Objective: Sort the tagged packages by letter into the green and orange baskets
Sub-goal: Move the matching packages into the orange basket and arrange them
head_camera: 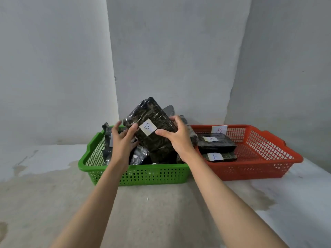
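On the surface, our green basket (136, 174) is still crowded with packages, while the orange basket (259, 169) at the right edge has two. We grip a package (152, 120) tagged B above the green one, right hand (176, 138) fingers clamped, left hand (121, 140) steadying.

A stained concrete floor (161, 212) carries 2 baskets side by side: green (143, 174) left, orange (259, 169) right.
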